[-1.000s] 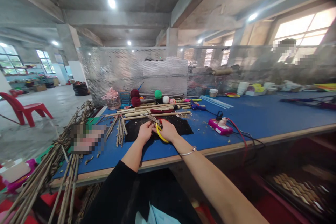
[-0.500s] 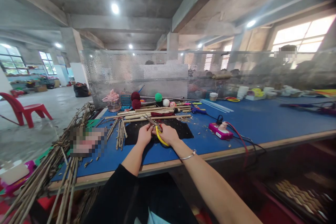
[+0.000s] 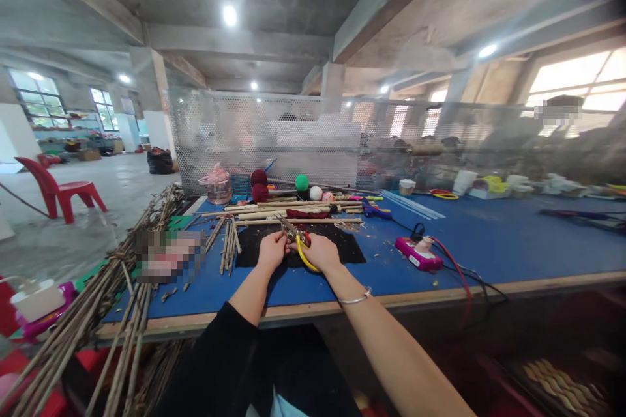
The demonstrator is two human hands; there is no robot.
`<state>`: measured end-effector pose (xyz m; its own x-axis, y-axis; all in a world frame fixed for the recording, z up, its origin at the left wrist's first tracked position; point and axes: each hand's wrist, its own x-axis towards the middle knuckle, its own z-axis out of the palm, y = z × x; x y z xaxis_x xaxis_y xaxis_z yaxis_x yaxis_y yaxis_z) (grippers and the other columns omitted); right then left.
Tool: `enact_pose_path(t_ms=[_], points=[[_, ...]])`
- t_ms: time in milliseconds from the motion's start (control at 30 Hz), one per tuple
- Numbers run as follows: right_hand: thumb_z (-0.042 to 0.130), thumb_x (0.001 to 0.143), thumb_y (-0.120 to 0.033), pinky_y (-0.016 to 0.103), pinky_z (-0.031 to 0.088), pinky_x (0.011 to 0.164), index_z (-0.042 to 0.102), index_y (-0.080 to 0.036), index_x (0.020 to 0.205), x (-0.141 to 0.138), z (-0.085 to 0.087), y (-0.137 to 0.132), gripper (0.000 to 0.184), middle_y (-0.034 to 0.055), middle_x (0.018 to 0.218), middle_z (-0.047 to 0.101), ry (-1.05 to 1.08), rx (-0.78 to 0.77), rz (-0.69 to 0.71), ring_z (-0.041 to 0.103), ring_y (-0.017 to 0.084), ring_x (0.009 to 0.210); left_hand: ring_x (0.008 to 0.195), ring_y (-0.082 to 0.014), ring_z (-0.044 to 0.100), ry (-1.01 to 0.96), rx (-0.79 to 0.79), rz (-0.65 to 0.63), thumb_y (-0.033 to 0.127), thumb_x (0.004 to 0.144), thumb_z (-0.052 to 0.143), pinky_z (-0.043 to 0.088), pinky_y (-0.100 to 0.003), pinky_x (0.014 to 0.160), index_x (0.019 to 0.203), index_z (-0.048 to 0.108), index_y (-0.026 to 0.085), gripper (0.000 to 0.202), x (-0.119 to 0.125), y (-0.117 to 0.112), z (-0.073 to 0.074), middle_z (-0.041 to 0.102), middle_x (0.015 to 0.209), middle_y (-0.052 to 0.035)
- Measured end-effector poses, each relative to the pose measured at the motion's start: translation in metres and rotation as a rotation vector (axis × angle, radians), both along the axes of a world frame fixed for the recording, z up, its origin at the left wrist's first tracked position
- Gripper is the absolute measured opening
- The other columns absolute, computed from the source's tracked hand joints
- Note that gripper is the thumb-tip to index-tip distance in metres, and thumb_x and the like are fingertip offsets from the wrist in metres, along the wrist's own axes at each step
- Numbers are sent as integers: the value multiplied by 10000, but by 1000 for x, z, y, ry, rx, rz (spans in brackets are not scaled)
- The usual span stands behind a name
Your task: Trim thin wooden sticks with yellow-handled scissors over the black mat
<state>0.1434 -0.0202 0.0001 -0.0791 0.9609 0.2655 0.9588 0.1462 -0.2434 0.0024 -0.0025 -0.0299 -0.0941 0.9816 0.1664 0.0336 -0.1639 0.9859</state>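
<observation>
My right hand point(image 3: 323, 253) is closed around a pair of scissors with a yellow handle point(image 3: 306, 259), the metal blades pointing up and to the left. Close beside it, my left hand point(image 3: 272, 253) is pinched at the blades, its fingertips together; what sits between them is too small to make out. Both hands are over a black cloth point(image 3: 349, 249) on the blue table point(image 3: 313, 288). Behind them several thin wooden sticks point(image 3: 293, 222) lie across the table. Shorter cut sticks point(image 3: 227, 249) lie to the left of the cloth.
A large bundle of long twigs point(image 3: 105, 293) leans over the table's left end. A purple power strip point(image 3: 418, 254) with cables lies at right, near a blue glue gun point(image 3: 376, 210). Yarn balls point(image 3: 302, 182) and a pink-topped jar point(image 3: 218, 189) stand before a perforated metal screen point(image 3: 264, 137).
The view has shifted slightly, so the scene sits a little further right. Both hands stay together over the cloth, with the scissors still in my right hand.
</observation>
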Motion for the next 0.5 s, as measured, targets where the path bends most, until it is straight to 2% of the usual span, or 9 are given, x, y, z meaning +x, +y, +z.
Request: enact_pose_path(t_ms=[233,333,500], points=[[411,694,-666,262,400,661,600,-196,824,1,-1,0,523,86,865,607,41,53,18,581,202,807,463,-71,502,23,-28,78,284,670,604,415,-164,448,762,652,111,202,0,-9,8,594,562,-22],[450,681,-654,258,397,694,580,-191,888,0,-2,0,523,79,913,581,51,67,52,556,197,863,494,-83,532,9,-65,139,289,641,636,431,-174,461,787,649,107,233,0,-10,10,627,628,-42],[514,660,-622,271,372,789,537,-156,1004,0,-7,3,580,103,988,547,58,80,78,499,217,963,498,-83,529,20,-50,136,266,672,606,429,-173,450,828,656,114,224,0,-10,12,634,645,-37]])
